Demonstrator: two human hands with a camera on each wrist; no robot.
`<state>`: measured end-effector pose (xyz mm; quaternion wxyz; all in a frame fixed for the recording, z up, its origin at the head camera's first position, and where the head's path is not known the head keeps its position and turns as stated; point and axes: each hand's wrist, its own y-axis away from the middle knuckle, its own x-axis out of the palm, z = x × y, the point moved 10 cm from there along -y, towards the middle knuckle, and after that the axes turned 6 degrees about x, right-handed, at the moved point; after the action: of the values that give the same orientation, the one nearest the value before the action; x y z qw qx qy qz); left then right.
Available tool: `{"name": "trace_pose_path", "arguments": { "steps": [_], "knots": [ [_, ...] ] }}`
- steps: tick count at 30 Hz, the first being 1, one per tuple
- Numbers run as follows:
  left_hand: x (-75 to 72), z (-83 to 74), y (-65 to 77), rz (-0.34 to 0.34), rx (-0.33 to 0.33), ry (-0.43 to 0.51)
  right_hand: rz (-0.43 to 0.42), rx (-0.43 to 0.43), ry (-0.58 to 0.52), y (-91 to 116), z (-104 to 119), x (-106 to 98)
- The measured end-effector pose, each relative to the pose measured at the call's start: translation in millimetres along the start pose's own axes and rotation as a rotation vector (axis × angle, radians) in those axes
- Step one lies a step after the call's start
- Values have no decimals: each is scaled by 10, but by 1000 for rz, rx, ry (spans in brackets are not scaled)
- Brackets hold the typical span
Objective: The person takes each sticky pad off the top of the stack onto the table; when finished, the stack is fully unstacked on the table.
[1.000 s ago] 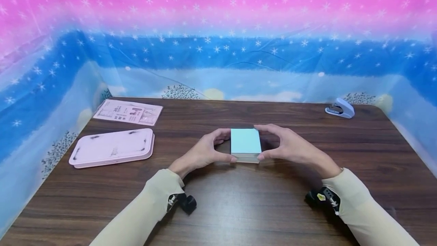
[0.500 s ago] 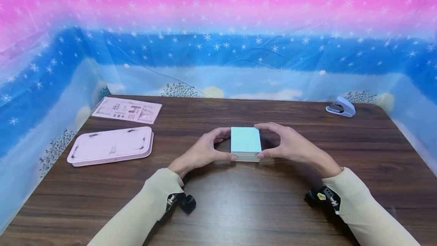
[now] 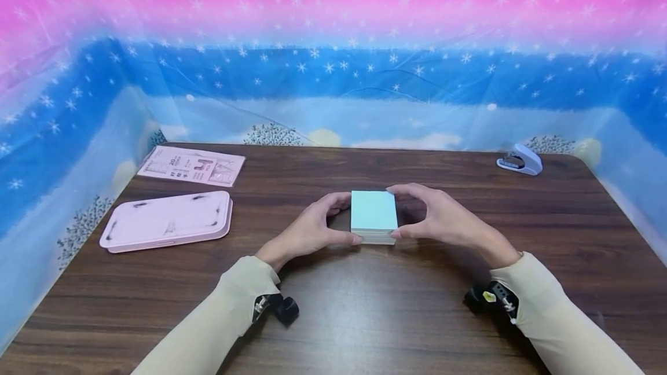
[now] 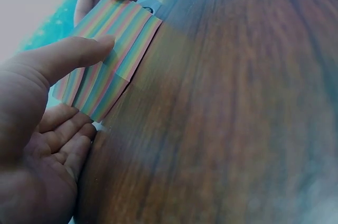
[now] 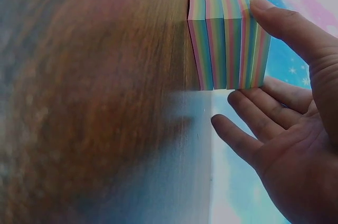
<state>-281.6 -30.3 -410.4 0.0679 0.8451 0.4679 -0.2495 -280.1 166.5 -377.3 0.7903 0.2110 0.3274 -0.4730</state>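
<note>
Thumbs (image 3: pixel 411 231) in front and fingers (image 3: pixel 410 190) behind, the left hand (image 3: pixel 312 225) and right hand (image 3: pixel 443 219) pinch a stack of paper (image 3: pixel 373 210) (mint on top, rainbow-striped along the edges) on a wooden table (image 3: pixel 354 317). A pink case (image 3: pixel 167 219) lies left, a stapler (image 3: pixel 525 161) far right.

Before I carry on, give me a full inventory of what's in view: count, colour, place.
Stack of paper pads: one, pale green top, multicoloured striped sides, mid-table between the hands
Case: one, pale pink with dark marks, left side of table
Printed packet: one, pink, far left, behind the case
Stapler: one, pale lilac, far right
Table: one, dark brown, under everything
Backdrop: pink, blue and white, around the table
Wrist devices: two, black, one per wrist
Sleeves: two, cream, on the forearms
Left hand: one, bare, holding the stack's left side
Right hand: one, bare, holding its right side
</note>
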Motion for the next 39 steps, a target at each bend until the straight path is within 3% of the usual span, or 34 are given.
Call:
{"name": "trace_pose_path", "arguments": {
  "steps": [18,39],
  "knots": [
    [-8,-18,27,24,1,-8,-16,-4,18,7,17,-6],
    [-22,4,26,7,-1,-13,-34,22,43,26,31,-72]
  ]
}}
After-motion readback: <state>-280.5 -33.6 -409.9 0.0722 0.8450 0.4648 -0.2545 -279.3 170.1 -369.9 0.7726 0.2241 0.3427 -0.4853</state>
